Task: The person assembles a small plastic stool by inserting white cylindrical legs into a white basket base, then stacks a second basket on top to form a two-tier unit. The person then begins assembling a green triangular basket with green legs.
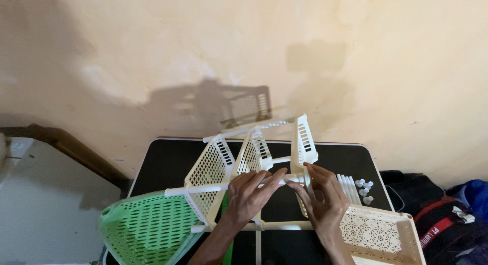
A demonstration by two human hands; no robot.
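Landmark: black table, everything placed against it.
Rack: cream plastic shelf rack, lying on its side over the table's middle, perforated trays on edge, white poles running through them.
Left hand: left hand over the table's centre, fingers half curled around a white pole, loosely closed on it, fingertips stretched toward the joint.
Right hand: right hand toward the table's right half, fingers pinched shut on the pole end at the corner socket of the end tray.
Doing it well (my judgement): keep the pole square to the socket, left hand steadying the frame, push straight along the pole and not sideways; thin plastic looks likely to flex or crack if twisted.
Loose parts: spare white poles and small white caps on the table's right side, just beside the right hand.
Other trays: flat cream tray at the table's near right corner; green perforated basket overhanging the near left corner.
Surface: table top dark, smooth, white-edged.
Room: blotchy cream wall behind the table with the rack's shadow on it; dark bag with a red strap on the floor to the table's right; pale surface to the left.
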